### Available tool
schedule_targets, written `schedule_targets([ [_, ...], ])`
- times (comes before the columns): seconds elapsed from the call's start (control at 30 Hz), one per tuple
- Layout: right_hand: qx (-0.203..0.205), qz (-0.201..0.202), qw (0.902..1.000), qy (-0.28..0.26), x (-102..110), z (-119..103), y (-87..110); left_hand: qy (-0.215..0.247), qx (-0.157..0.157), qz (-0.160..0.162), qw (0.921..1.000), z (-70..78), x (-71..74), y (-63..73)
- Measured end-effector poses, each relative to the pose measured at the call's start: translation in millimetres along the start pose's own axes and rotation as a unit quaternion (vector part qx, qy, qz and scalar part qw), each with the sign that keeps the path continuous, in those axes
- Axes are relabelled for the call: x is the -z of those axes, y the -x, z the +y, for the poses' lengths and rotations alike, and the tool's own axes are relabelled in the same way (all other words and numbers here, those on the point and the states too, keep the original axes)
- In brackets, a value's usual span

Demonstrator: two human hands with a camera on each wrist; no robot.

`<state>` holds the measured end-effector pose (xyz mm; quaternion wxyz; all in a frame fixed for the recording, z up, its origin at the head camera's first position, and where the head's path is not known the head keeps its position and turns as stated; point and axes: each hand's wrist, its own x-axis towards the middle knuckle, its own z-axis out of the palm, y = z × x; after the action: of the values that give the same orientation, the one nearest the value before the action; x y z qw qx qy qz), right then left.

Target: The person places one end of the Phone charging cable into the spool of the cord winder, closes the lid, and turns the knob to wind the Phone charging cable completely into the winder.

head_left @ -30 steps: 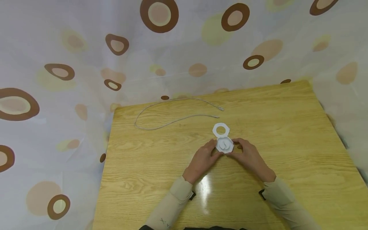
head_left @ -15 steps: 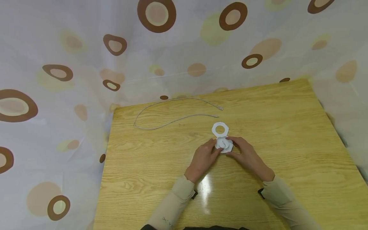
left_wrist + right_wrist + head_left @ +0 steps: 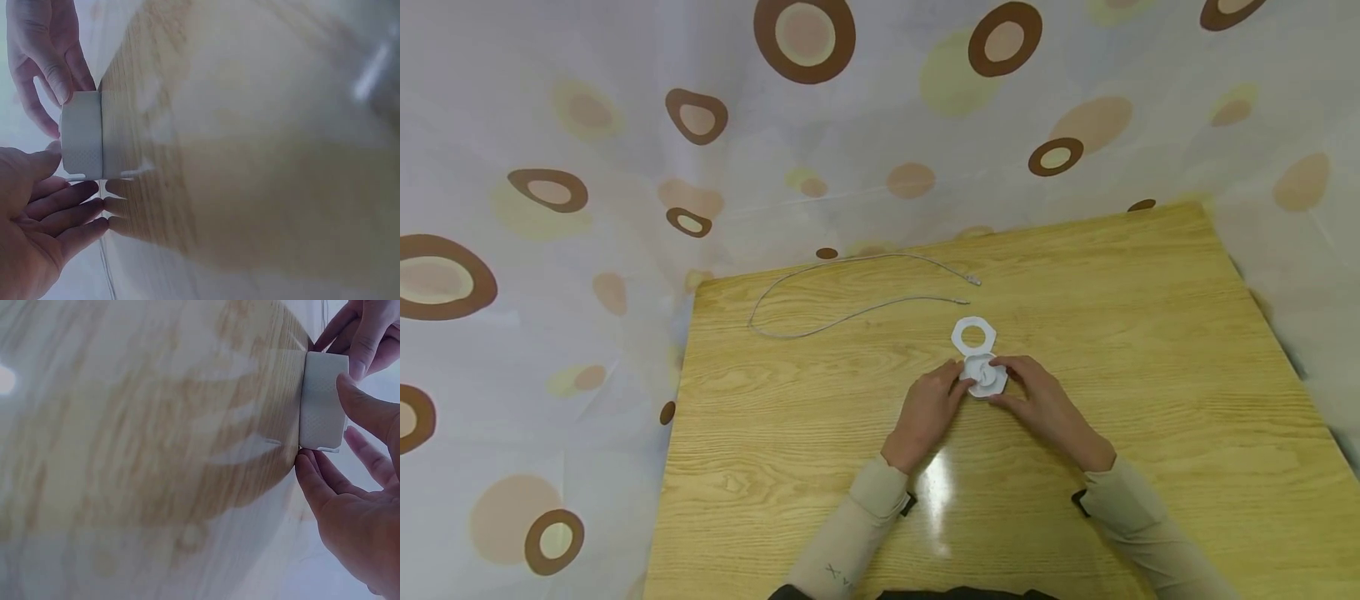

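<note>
A white hexagonal cable winder case (image 3: pixel 998 387) lies flat on the wooden table, its lid (image 3: pixel 958 337) flipped back away from the person. The lid has a round hole through its middle. Inside sits a round white spool (image 3: pixel 986 373) with a curved slot. My left hand (image 3: pixel 923 417) holds the case's left side, thumb over the rim onto the spool. From the right, my right hand (image 3: pixel 1051 408) grips it, a fingertip on the spool and the thumb at the front edge. Both wrist views show the textured side wall (image 3: pixel 82 134) between the hands.
A thin white USB cable (image 3: pixel 850 318) lies in a wide loop toward the table's back left, both plugs near the lid. Behind the wooden table (image 3: pixel 775 483) hangs a white sheet (image 3: pixel 865 125) with brown and yellow spots.
My left thumb and a right fingertip have moved from the case's edges onto the spool. The spool's slot has turned. Case and cable stay in place.
</note>
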<state>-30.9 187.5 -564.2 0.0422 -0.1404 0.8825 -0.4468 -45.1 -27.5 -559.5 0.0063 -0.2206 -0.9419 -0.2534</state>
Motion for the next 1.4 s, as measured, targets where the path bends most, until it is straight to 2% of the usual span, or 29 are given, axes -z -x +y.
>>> schedule_targets([
  [0.37,-0.009,0.004,0.9999,-0.010,-1.5,-0.9,0.7,-0.011,0.010,0.008,0.9999,1.4,0.7,0.4],
  [0.53,-0.025,0.002,0.9996,-0.012,-0.2,-1.6,1.5,-0.006,0.004,0.019,0.9998,2.2,-0.3,0.0],
  [0.7,-0.040,-0.008,0.9989,-0.023,1.0,-0.7,1.2,0.021,0.004,0.014,0.9997,3.6,-1.3,0.5],
  [0.83,-0.029,-0.016,0.9990,-0.031,1.2,1.2,0.2,0.044,0.012,0.007,0.9989,3.9,-3.6,1.3],
  [1.03,-0.003,-0.009,0.9999,-0.008,-0.1,3.6,1.7,0.021,0.001,0.009,0.9997,3.5,-6.4,2.4],
  [1.4,-0.011,-0.005,0.9999,-0.002,-0.2,2.6,1.7,-0.011,0.002,0.006,0.9999,4.5,-5.8,0.8],
])
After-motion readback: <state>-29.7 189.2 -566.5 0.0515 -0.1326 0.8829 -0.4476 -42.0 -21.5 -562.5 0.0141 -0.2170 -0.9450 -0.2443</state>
